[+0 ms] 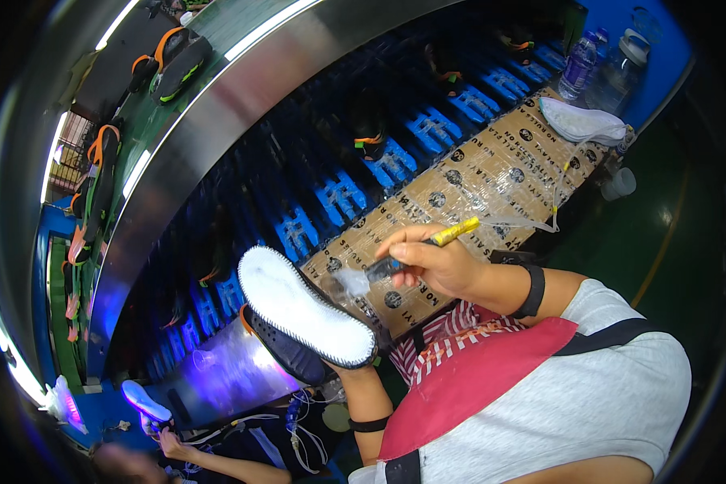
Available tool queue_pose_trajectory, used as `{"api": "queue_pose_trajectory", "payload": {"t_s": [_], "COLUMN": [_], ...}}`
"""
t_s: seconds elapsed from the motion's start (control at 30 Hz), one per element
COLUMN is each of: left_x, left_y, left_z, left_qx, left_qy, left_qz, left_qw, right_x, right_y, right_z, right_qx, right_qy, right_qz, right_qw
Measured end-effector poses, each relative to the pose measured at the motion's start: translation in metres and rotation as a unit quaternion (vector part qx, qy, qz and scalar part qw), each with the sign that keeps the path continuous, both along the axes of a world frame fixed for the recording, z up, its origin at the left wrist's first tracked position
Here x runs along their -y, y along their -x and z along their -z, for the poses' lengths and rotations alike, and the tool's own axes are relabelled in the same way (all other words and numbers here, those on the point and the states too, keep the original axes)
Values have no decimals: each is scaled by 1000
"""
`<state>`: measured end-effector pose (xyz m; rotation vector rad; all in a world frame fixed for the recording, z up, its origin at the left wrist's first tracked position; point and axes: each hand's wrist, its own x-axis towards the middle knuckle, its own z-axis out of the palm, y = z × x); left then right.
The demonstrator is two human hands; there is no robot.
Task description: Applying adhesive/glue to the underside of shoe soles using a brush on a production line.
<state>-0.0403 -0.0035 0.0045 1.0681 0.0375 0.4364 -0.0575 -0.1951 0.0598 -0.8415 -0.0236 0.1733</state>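
My left hand holds up a shoe upper with its white, stitched-edged bottom facing up. Most of that hand is hidden behind the shoe, and only the part near the wrist shows. A dark upper with an orange edge appears beneath the white bottom; whether it is the same shoe I cannot tell. The fingers of my right hand are closed round a brush with a yellow-wrapped handle end. Its pale bristles are just right of the white bottom, apparently apart from it. A clear tube trails from near the handle.
Taped cardboard covers the bench, with a white shoe piece and bottles at its far right. Blue holders line a dark rack behind. Shoes stand on a green conveyor. Lower left, another person's hand holds a shoe.
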Motion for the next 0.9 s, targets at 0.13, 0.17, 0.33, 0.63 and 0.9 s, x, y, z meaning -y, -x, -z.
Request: {"api": "queue_pose_trajectory", "payload": {"t_s": [0.13,0.17,0.33,0.63,0.9], "left_x": [-12,-22,-33,-22,-15], "left_y": [26,31,29,38,39], "left_z": [3,19,39,24,12], "left_qx": [-154,-154,-196,-258,-262], "left_qy": [379,379,360,383,372], "left_qz": [236,233,232,108,81], "left_qw": [882,882,882,880,887], "right_x": [-11,-15,-23,-22,-19], "right_y": [11,12,19,28,37], "right_z": [3,1,4,0,-8], "right_qx": [-34,-46,-17,-62,-90], "right_qy": [-13,-33,67,86,87], "right_qz": [-55,-58,-93,-98,-88], "right_qw": [998,997,993,990,988]}}
